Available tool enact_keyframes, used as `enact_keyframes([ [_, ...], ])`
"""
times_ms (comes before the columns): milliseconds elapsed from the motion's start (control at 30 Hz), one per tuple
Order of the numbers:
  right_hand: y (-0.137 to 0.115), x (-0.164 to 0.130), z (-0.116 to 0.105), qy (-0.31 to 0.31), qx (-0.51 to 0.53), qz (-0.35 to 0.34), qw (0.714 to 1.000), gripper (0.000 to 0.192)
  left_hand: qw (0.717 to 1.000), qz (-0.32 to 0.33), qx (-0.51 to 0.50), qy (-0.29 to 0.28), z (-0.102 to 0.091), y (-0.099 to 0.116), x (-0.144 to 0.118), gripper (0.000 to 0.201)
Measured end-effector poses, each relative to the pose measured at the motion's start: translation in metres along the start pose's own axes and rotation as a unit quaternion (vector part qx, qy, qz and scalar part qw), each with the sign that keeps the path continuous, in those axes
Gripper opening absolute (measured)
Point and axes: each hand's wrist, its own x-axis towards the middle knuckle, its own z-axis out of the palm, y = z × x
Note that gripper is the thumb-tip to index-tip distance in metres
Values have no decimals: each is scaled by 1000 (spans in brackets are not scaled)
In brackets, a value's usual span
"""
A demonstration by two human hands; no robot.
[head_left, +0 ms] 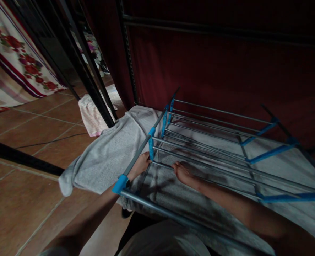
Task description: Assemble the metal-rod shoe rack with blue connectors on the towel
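A folding rack of grey metal rods with blue plastic joints point(210, 149) lay flat across the centre and right of the frame, on top of a light grey towel point(106, 156) spread over the terracotta tiled floor point(32, 131). The left hand point(140, 164) was at the rack's left side rail, fingers curled about it just below a blue joint; the rail hid part of the grip. The right hand point(182, 172) lay just beside it, in the middle of the frame, fingers bent down over one of the thin cross rods, apparently gripping it, though how firmly could not be told. Both forearms reached in from the lower edge over the near rod.

Behind the rack a dark red fabric wall point(226, 64) closed off the upper right. Black metal bars point(88, 74) slanted down at upper centre-left, meeting the floor at the towel's far corner. A small pink-and-white cloth point(93, 113) lay behind the bars. A floral bedspread with red roses point(10, 60) hung at upper left.
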Motion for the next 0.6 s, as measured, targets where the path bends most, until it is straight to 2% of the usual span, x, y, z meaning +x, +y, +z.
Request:
enact_keyframes([
  [367, 13, -4, 7, 7, 37, -1, 999, 29, 1000, 12, -22, -14, -1, 19, -14, 13],
  [600, 15, -7, 5, -2, 52, -18, 999, 22, 999, -2, -46, -28, -2, 18, -15, 13],
])
